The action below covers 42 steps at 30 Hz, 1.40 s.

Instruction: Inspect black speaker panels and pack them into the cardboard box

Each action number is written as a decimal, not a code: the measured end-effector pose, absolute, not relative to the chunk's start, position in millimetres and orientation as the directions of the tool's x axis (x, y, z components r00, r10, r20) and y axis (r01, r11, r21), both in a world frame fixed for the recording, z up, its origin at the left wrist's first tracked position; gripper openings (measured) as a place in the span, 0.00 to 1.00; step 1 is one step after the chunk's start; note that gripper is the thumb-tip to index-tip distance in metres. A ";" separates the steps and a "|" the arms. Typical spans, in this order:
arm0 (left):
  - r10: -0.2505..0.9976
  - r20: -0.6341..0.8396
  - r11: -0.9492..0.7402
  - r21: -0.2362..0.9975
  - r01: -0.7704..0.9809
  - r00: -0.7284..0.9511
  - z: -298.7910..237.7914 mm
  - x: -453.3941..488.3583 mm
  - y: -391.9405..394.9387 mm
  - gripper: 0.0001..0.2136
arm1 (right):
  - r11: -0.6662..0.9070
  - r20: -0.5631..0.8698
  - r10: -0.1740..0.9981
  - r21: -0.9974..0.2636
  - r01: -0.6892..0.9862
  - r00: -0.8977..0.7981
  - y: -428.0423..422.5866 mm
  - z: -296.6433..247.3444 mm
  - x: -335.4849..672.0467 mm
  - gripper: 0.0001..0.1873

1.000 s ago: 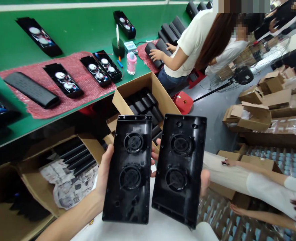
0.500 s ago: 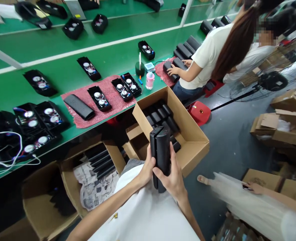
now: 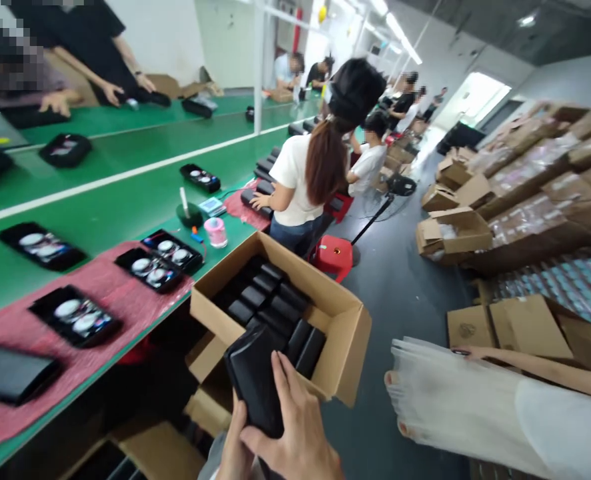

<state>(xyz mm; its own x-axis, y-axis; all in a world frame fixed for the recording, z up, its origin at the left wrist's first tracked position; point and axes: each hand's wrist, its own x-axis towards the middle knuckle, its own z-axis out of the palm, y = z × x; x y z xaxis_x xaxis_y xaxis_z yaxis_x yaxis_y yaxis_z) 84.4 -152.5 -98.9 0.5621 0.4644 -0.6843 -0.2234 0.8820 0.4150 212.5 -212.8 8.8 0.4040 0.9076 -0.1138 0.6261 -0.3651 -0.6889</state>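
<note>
At six o'clock, right hand (image 3: 295, 433): fingers spread across the face of a black speaker housing (image 3: 253, 377) and clamped on it.
Left hand (image 3: 231, 445): at seven o'clock, partly cut off by the frame edge, closed on the housing's lower left side.
Housing position: held tilted, with its upper end over the near corner of an open cardboard box (image 3: 343, 347).
Box contents: black housings (image 3: 270, 303) packed in rows, side by side.
Nine to eleven o'clock: a green workbench (image 3: 105, 207). On it lies red bubble wrap (image 3: 110, 293) bearing open speaker assemblies (image 3: 153, 270) with round drivers showing.
Pink bottle (image 3: 216, 232): upright on the bench, near the box's far corner.
Twelve o'clock: a co-worker in a white shirt (image 3: 295, 180) with one hand on the bench, and a red stool (image 3: 333, 255) just behind.
Three to four o'clock: another person's white skirt (image 3: 450, 400), with opened cartons (image 3: 455, 230) beyond it.
</note>
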 end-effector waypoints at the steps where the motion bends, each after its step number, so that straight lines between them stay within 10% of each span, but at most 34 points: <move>1: 0.486 -0.699 0.872 0.432 -0.231 0.524 -101.3 86.7 -149.0 0.28 | -0.387 -0.127 0.899 -0.681 0.622 0.420 -211.9 9.5 214.8 0.67; 7: 0.421 -0.719 0.907 0.343 -0.244 0.553 -101.5 102.2 -138.1 0.25 | -0.435 -0.121 0.859 -0.685 0.584 0.498 -207.5 8.0 223.6 0.67; 13: 0.632 -0.644 0.772 0.569 -0.283 0.431 -91.2 128.8 -147.9 0.36 | -0.345 -0.122 0.897 -0.795 0.499 0.426 -218.4 -13.2 237.2 0.54; 17: 0.704 -0.562 0.688 0.691 -0.223 0.434 -113.3 145.1 -157.2 0.36 | -0.339 -0.271 0.887 -0.932 0.130 0.374 -233.5 -61.9 262.4 0.37; 22: 0.678 -0.601 0.697 0.708 -0.113 0.423 -162.7 179.5 -156.8 0.36 | -0.511 -0.569 0.766 -0.821 -0.255 0.298 -250.5 -141.0 310.8 0.47; 31: 0.833 -0.543 0.543 0.839 0.030 0.110 -244.0 189.9 -149.5 0.26 | -0.661 -0.624 0.728 -0.749 0.049 0.284 -98.5 -379.9 465.4 0.54; 42: 0.420 -0.777 0.903 0.410 0.130 -0.469 -363.7 6.6 -292.5 0.33 | -0.532 -0.491 0.836 -0.620 0.576 0.244 -26.0 -525.3 494.5 0.47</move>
<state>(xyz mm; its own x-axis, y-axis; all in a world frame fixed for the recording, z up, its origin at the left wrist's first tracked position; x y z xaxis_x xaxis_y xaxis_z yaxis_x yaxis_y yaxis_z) 6.6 -292.5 -363.7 -0.4694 0.4200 -0.7767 0.1296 0.9029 0.4099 494.5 -26.0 -525.3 0.2440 0.8363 -0.4910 0.5759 -0.5323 -0.6204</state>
